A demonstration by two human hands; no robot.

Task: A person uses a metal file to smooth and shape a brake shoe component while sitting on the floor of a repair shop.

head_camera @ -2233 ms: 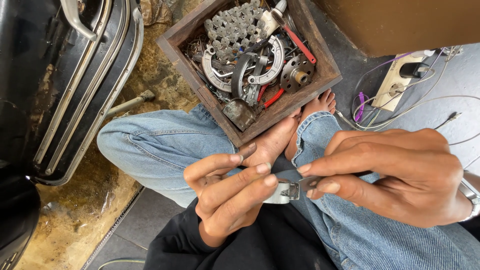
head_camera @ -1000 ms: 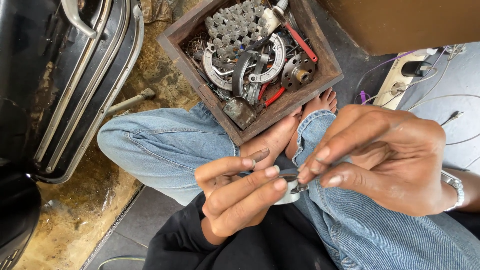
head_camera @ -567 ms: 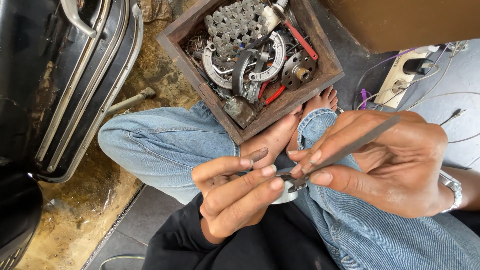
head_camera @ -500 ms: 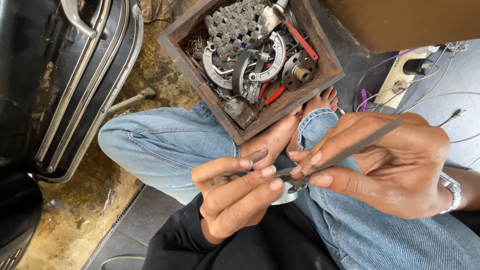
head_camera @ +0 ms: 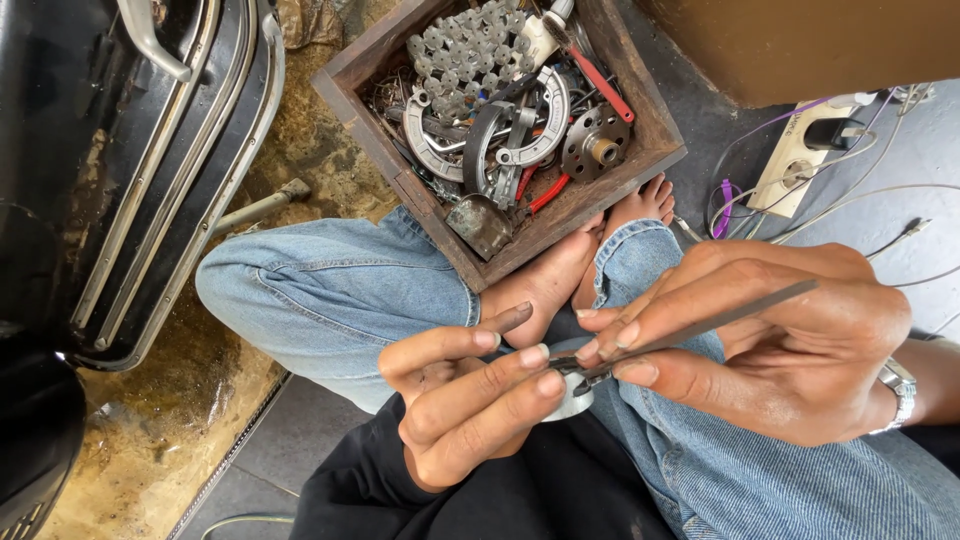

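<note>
I sit cross-legged in blue jeans with both hands over my lap. My left hand pinches a small pale metal part between thumb and fingers; most of the part is hidden. My right hand grips a thin grey metal rod-like tool, held like a pen, its tip touching the part at my left fingertips. A dark sliver sticks out beside my left index finger.
A wooden box of metal parts, gears and red-handled pliers rests by my bare feet. A black vehicle body with chrome trim fills the left. A white power strip and loose wires lie at the right.
My right hand has shifted from clasping the part with both hands to holding the thin tool, whose far end has swung up to the right. The left hand stays put.
</note>
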